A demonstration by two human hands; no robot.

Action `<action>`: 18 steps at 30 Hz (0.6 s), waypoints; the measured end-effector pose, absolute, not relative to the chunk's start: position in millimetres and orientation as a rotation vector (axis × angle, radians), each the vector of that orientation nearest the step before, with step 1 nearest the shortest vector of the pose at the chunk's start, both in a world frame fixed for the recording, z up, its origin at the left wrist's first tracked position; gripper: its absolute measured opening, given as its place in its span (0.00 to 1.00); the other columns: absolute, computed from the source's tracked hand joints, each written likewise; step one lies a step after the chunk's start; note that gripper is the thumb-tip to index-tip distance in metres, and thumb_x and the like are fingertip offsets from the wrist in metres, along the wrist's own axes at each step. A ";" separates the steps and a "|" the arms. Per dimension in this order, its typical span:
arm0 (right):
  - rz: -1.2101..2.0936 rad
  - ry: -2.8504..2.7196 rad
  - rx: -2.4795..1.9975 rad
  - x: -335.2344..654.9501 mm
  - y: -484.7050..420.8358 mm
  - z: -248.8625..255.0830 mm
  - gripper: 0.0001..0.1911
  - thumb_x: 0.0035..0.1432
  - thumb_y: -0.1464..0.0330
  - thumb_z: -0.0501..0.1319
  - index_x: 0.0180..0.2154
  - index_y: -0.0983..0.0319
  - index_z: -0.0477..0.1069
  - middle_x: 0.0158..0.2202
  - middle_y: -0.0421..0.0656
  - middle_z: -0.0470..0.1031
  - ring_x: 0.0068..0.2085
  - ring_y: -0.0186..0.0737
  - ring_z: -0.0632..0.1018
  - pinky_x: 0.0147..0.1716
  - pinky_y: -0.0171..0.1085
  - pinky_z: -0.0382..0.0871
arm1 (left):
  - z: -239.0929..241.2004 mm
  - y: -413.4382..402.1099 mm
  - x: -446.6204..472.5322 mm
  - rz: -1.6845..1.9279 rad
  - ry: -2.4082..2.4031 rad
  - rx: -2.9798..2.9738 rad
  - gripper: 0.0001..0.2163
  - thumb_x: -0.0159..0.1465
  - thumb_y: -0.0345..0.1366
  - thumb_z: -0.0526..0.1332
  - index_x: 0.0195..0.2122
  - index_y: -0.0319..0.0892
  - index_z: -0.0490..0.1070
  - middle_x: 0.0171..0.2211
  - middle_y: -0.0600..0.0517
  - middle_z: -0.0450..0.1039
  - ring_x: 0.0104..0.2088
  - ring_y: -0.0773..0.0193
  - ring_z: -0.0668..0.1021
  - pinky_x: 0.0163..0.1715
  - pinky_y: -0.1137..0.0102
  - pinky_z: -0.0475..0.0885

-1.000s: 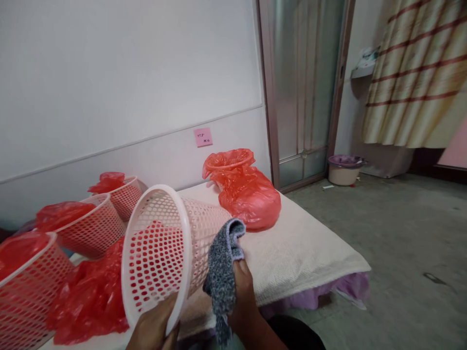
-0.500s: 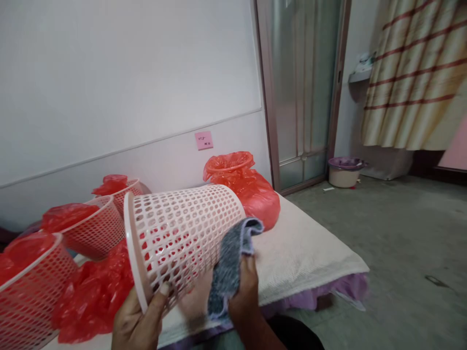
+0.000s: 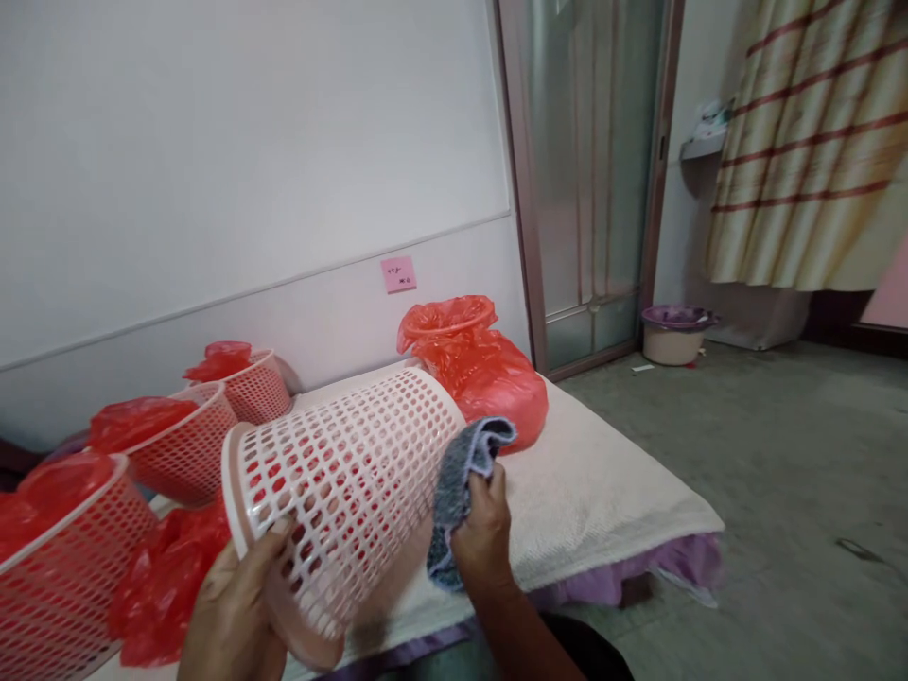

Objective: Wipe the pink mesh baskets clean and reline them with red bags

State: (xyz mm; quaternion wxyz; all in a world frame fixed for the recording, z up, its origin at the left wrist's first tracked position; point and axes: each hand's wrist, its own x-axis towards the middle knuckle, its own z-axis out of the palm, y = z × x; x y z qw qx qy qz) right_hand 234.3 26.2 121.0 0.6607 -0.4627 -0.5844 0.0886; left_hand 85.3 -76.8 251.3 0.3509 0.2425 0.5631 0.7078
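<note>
A pale pink perforated plastic wastebasket lies tipped on its side above the bed, its rim toward me on the left. My left hand grips that rim, thumb outside and the other fingers hidden within. In my right hand a grey-blue cloth is bunched, held against or close to the lower side near the basket's base; whether it touches I cannot tell. Loose red plastic bags lie beside my left hand.
Several pink baskets with red bags stand at left, one basket nearest. A red-bagged bundle sits beyond the wastebasket on the white bedcover. A pink note is on the wall. A lined bucket stands on the floor by the glass door.
My left hand has moved left and down with the rim, so the wastebasket is turned and tilted differently. My right hand and the cloth have shifted slightly right and up.
</note>
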 end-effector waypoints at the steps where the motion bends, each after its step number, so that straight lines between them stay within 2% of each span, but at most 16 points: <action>1: 0.221 -1.279 -1.077 237.0 29.5 119.8 0.24 0.50 0.79 0.53 0.49 0.63 0.71 0.43 0.51 0.67 0.45 0.49 0.73 0.43 0.45 0.71 | 252.7 -76.5 82.1 1.830 1.455 0.593 0.11 0.56 0.31 0.64 0.41 0.40 0.76 0.34 0.48 0.80 0.35 0.56 0.82 0.35 0.65 0.80; 3: 0.255 -1.255 -1.062 235.6 25.4 119.0 0.26 0.49 0.79 0.53 0.52 0.63 0.69 0.42 0.50 0.67 0.44 0.48 0.73 0.43 0.44 0.71 | 254.5 -74.2 77.2 1.832 1.448 0.511 0.08 0.58 0.27 0.61 0.38 0.37 0.76 0.30 0.47 0.80 0.32 0.57 0.83 0.35 0.64 0.80; 5: 0.294 -1.304 -0.984 225.9 8.8 119.5 0.26 0.51 0.77 0.54 0.54 0.63 0.68 0.44 0.51 0.68 0.47 0.49 0.73 0.46 0.44 0.70 | 255.6 -69.5 75.1 1.840 1.420 0.433 0.07 0.60 0.25 0.58 0.36 0.36 0.75 0.28 0.48 0.79 0.30 0.59 0.82 0.36 0.64 0.80; 8: 0.422 -1.418 -0.853 200.6 -25.7 121.1 0.21 0.55 0.72 0.56 0.51 0.59 0.70 0.46 0.50 0.71 0.49 0.48 0.74 0.47 0.42 0.70 | 257.0 -59.6 74.8 1.852 1.368 0.358 0.09 0.62 0.22 0.54 0.35 0.36 0.74 0.26 0.49 0.79 0.26 0.63 0.81 0.35 0.64 0.80; 11: 0.684 -1.393 -0.815 172.5 -51.4 121.5 0.10 0.59 0.69 0.57 0.42 0.55 0.74 0.35 0.42 0.76 0.36 0.40 0.78 0.36 0.33 0.72 | 259.6 -50.1 74.0 1.855 1.289 0.349 0.10 0.63 0.23 0.52 0.34 0.36 0.73 0.23 0.51 0.77 0.20 0.67 0.78 0.33 0.66 0.80; 13: 0.780 -1.332 -0.842 158.9 -58.9 121.6 0.06 0.58 0.66 0.58 0.38 0.55 0.73 0.29 0.39 0.77 0.31 0.39 0.78 0.30 0.32 0.71 | 261.6 -45.4 73.3 1.868 1.205 0.356 0.10 0.63 0.23 0.51 0.32 0.37 0.72 0.21 0.53 0.75 0.17 0.70 0.76 0.29 0.70 0.79; 16: 0.760 -1.333 -0.876 152.6 -59.4 122.0 0.04 0.57 0.65 0.59 0.35 0.54 0.72 0.28 0.39 0.77 0.29 0.40 0.78 0.26 0.33 0.69 | 262.6 -40.8 74.4 1.898 1.154 0.335 0.11 0.64 0.24 0.50 0.30 0.37 0.71 0.21 0.54 0.74 0.17 0.71 0.75 0.23 0.76 0.77; 18: 0.711 -1.366 -0.880 156.9 -56.7 121.9 0.05 0.58 0.68 0.57 0.36 0.54 0.72 0.28 0.40 0.76 0.29 0.40 0.78 0.26 0.33 0.69 | 261.3 -39.1 76.9 1.894 1.184 0.329 0.11 0.64 0.24 0.50 0.30 0.37 0.71 0.22 0.53 0.75 0.18 0.70 0.76 0.25 0.75 0.78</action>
